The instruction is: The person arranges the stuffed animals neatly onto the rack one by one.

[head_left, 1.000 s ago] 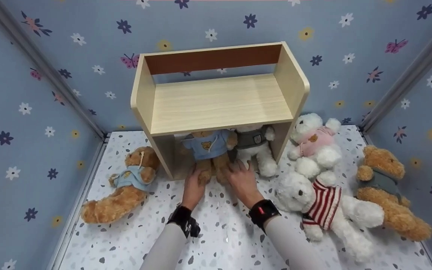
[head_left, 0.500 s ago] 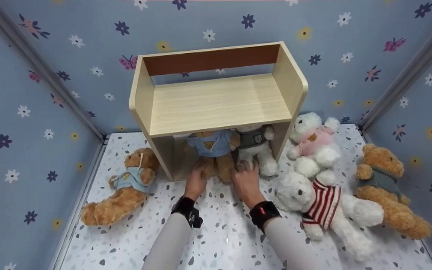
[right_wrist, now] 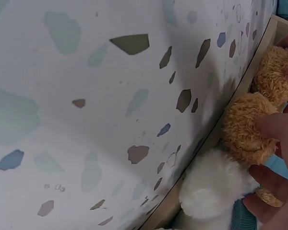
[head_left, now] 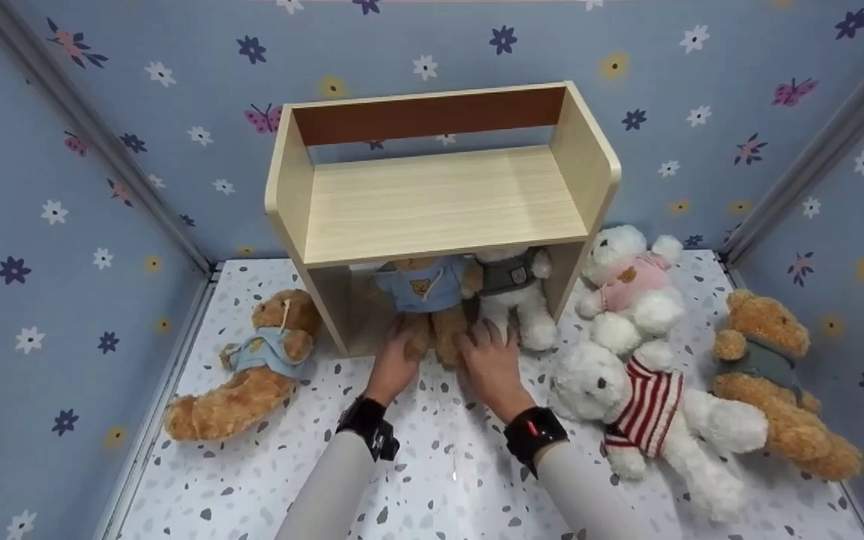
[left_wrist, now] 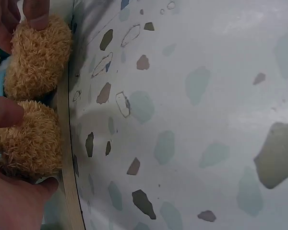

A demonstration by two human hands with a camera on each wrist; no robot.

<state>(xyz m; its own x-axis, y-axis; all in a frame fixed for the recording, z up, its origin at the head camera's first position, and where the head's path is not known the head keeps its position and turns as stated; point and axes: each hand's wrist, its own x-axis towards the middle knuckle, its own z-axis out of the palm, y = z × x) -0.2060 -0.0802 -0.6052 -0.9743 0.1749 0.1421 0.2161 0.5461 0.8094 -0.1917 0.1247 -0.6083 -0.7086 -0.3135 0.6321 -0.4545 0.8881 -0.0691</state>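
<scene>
Left of wooden shelf (head_left: 447,199): brown teddy in pale-blue hoodie (head_left: 258,367) | shelf's lower bay (head_left: 367,324): left hand (head_left: 393,364) pinching a foot (left_wrist: 30,141) of blue-topped brown teddy (head_left: 424,289) there; right hand (head_left: 492,366) pinching other foot (right_wrist: 247,127) | bay's right end: grey-vested white teddy (head_left: 514,289)

The right hand (right_wrist: 287,139) pinches a fuzzy brown foot (right_wrist: 245,132) beside a white one (right_wrist: 209,184).

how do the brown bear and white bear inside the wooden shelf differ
Colour: the brown bear is tan, the white bear white. Clothing: the brown bear wears a blue top with a bear-face picture, the white bear a grey top with a badge. Place: the white bear is nearer the right side panel than the brown bear. Both have their heads mostly hidden by the shelf board.
</scene>
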